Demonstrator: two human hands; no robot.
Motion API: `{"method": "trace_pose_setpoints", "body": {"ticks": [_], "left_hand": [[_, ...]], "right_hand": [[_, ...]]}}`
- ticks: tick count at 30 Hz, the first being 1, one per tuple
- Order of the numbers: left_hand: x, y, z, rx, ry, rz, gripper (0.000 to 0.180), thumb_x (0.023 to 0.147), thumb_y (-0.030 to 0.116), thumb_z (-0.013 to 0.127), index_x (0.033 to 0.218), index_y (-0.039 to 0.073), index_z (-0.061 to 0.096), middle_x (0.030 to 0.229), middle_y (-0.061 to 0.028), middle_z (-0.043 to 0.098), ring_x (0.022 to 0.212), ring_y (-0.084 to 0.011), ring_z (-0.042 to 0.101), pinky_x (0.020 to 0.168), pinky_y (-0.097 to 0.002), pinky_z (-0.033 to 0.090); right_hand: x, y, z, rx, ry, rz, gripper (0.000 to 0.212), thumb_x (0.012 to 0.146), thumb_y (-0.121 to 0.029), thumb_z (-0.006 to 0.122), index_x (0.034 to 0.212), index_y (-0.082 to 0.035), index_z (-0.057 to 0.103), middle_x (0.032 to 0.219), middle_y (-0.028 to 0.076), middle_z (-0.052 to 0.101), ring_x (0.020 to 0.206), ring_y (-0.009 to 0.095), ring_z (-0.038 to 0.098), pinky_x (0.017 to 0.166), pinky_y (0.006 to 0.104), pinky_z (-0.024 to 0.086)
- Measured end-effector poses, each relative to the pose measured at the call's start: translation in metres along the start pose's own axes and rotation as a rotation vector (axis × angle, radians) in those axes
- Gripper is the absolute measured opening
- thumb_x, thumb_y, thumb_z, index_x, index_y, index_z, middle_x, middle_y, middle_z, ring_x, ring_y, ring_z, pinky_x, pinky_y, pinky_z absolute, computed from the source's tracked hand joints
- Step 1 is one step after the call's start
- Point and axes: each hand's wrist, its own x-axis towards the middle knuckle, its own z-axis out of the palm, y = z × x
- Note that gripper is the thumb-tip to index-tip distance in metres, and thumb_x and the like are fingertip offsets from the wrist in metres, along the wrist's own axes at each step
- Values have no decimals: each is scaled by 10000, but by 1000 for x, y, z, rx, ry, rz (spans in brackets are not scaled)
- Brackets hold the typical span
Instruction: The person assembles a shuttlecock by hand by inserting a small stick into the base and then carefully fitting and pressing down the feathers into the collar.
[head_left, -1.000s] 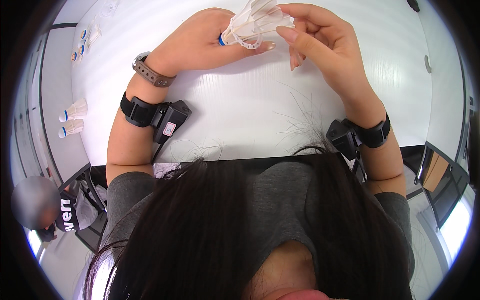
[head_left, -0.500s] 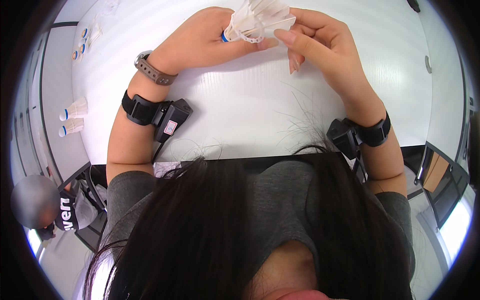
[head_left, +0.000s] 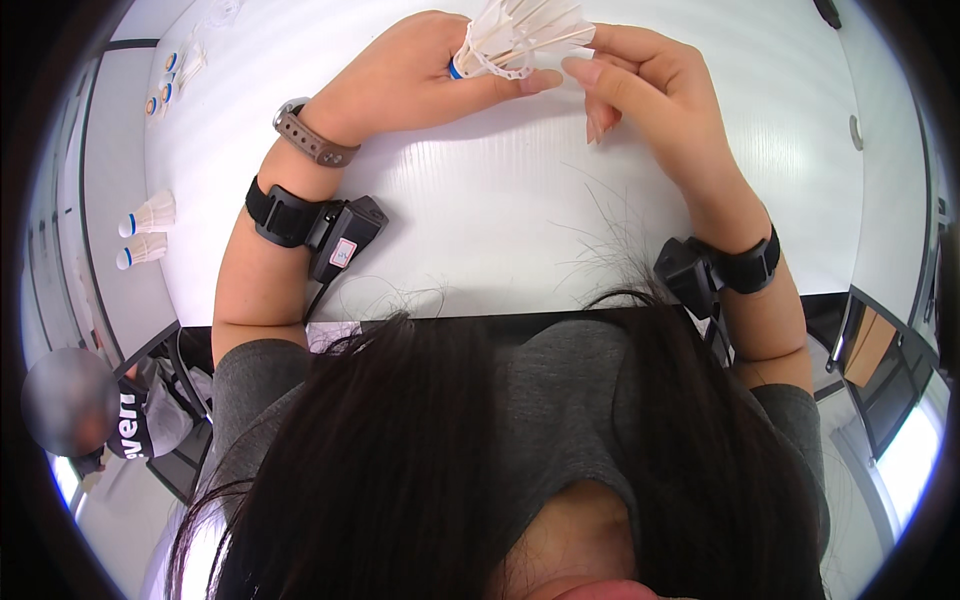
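Observation:
A white feather shuttlecock (head_left: 520, 38) with a blue band around its base is held in my left hand (head_left: 400, 80). The base is mostly hidden within the curled fingers, while the feather skirt fans up and to the right. My left thumb lies along the skirt's lower side. At the feather tips on the right is my right hand (head_left: 650, 90), its fingers loosely bent and thumb apart from the index finger. The right index fingertip passes behind the feathers, so its contact with them cannot be made out.
On the white table (head_left: 480, 220), two shuttlecocks (head_left: 150, 215) lie at the left edge. Farther back on the left are several more shuttlecocks (head_left: 180, 80) with tan ends. A seated person (head_left: 150, 425) is at the lower left. A brown board (head_left: 870, 345) stands at the right.
The shuttlecock has turned slightly in my left hand, and its feathers sit differently. My right thumb has drawn back a little to the right from the skirt.

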Motion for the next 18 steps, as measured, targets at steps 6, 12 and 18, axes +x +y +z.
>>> {"method": "trace_pose_setpoints", "body": {"ticks": [6,12,18], "left_hand": [[1,1,-2,39,-16,21,361,903,237,666,1190,24,617,1045,-103,684,908,-168,627,814,-303,503],[0,2,-3,89,-59,-101,363,902,264,669,1170,22,628,1012,-109,691,877,-168,633,776,-294,503],[5,4,4,108,103,67,378,879,445,637,909,78,723,581,-103,562,507,-214,487,510,-330,372]], "right_hand": [[-2,-5,3,51,-10,-21,358,879,-141,655,1124,118,627,634,50,618,545,82,560,505,220,430],[-2,-1,2,42,57,-24,332,886,-122,651,1116,116,625,645,57,618,552,81,553,512,228,437],[-1,-1,3,86,37,-56,306,904,-143,633,1101,91,645,614,40,594,538,90,539,523,230,424]]}}
